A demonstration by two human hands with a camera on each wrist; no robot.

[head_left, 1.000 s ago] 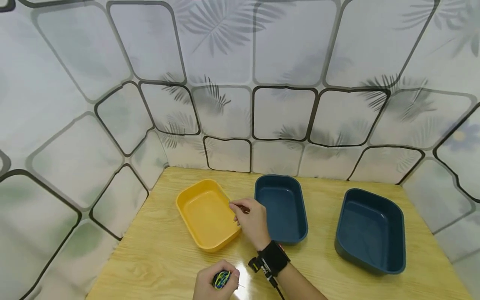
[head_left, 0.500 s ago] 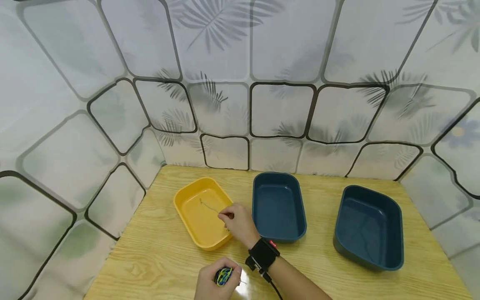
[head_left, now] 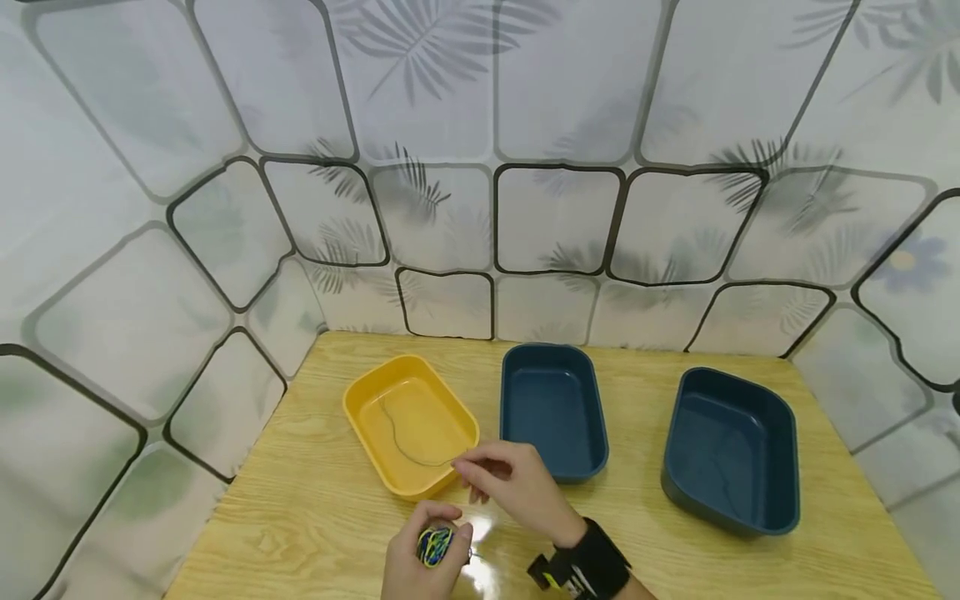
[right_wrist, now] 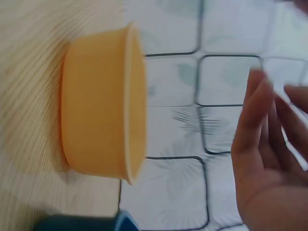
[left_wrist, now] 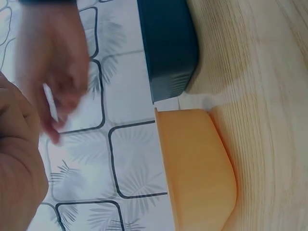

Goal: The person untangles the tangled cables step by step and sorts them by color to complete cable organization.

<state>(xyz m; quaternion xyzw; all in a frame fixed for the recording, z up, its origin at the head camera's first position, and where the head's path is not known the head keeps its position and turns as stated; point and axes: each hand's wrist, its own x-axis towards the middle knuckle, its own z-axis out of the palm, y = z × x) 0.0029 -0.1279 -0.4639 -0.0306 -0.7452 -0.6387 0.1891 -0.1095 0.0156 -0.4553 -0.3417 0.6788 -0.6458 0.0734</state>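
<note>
Yellow tray (head_left: pixel 375 447) near far-left table (head_left: pixel 300 500) corner holds thin strand (head_left: pixel 397 446), left hand (head_left: pixel 406 560) grips coloured bundle (head_left: pixel 434 545), right hand (head_left: pixel 519 483) grip unclear.

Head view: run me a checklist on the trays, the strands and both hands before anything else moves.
1. Coloured strand bundle secured: ok, held in the left grip.
2. Loose strand wholly inside the yellow tray: cannot tell; one end lies inside, the other reaches the right grip at the rim.
3. Right grip free of that strand: cannot tell, too fine to see.
4. Yellow tray upright on the table: ok.
5. Middle blue tray and far-right blue tray apart from the yellow one: ok.
</note>
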